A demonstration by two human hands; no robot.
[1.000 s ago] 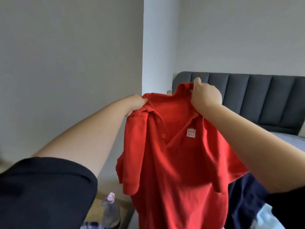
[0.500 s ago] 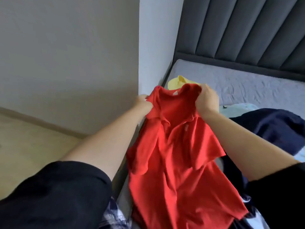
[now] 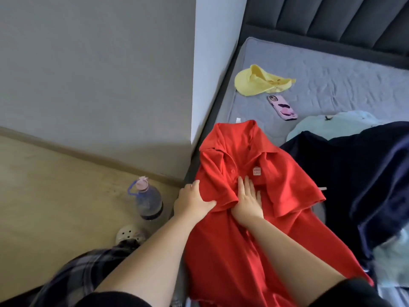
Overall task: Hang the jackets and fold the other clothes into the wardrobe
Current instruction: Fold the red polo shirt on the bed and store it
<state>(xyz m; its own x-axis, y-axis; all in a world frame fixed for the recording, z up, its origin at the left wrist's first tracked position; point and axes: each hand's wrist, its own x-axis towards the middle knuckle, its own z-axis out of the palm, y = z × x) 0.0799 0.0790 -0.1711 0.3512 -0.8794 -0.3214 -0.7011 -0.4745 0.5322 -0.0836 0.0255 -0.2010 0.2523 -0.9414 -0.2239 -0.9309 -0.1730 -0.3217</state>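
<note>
Red cotton polo shirt (image 3: 254,196) with a small white chest label lies face up on the near left part of the grey mattress (image 3: 332,69), collar pointing toward the headboard, its lower hem running off the bottom of the view. Both short sleeves lie folded in over the front. The right hand (image 3: 249,200) rests flat on the middle of the shirt, fingers straight and together, pressing the cloth just below the button placket. The left hand (image 3: 192,201) sits at the shirt's left edge beside the folded sleeve; its thumb lies on the red cloth and the fingers are relaxed, and whether any fabric is pinched under the palm cannot be told.

Just right of the shirt, touching its sleeve, spreads a dark navy garment (image 3: 354,173), with a pale mint-green garment (image 3: 321,122) partly under it. Beyond the collar lies a phone in a pink and black patterned case (image 3: 283,107), and past that a crumpled yellow garment (image 3: 259,82). A dark grey padded headboard (image 3: 332,18) stands at the far end.

On the wooden floor (image 3: 55,185) to the left, beside the bed frame, stands a clear plastic water bottle with a pink cap and blue loop (image 3: 147,198), and nearer, a pale perforated clog (image 3: 130,234) shows below a plaid trouser leg (image 3: 84,273).
</note>
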